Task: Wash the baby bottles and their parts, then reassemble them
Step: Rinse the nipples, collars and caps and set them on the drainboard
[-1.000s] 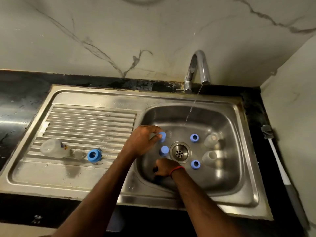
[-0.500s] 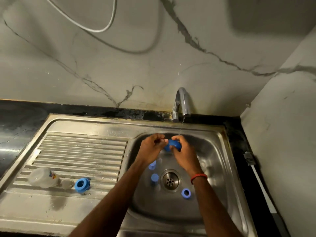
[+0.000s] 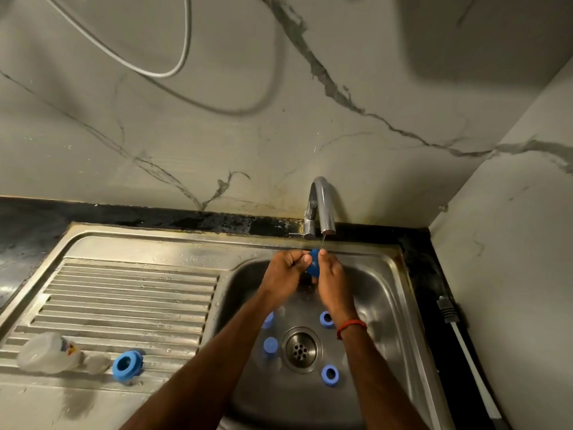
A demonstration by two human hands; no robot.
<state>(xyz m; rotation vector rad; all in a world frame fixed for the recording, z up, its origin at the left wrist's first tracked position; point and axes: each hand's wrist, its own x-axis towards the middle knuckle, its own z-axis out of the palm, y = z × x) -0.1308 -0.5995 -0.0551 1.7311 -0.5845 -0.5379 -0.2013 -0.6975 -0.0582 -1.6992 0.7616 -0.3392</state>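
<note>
Under the tap (image 3: 322, 209), a thin stream of water falls on a blue bottle part (image 3: 313, 264). My left hand (image 3: 286, 271) and my right hand (image 3: 330, 279) both pinch it from either side above the sink basin (image 3: 381, 305). On the basin floor lie two blue rings (image 3: 326, 319) (image 3: 330, 374) and two blue caps (image 3: 270, 345) (image 3: 268, 320) around the drain (image 3: 300, 350). A clear bottle (image 3: 46, 352), a clear teat (image 3: 96, 363) and another blue ring (image 3: 126, 365) lie on the draining board (image 3: 130, 305).
A white-handled brush (image 3: 465, 352) lies on the black counter right of the sink, against the side wall. A grey cable (image 3: 183, 45) hangs on the marble wall behind. The black counter (image 3: 28, 225) runs along the back and left.
My hands came up from the basin floor with a blue part and now hold it under the running tap. The view tilted upward toward the wall.
</note>
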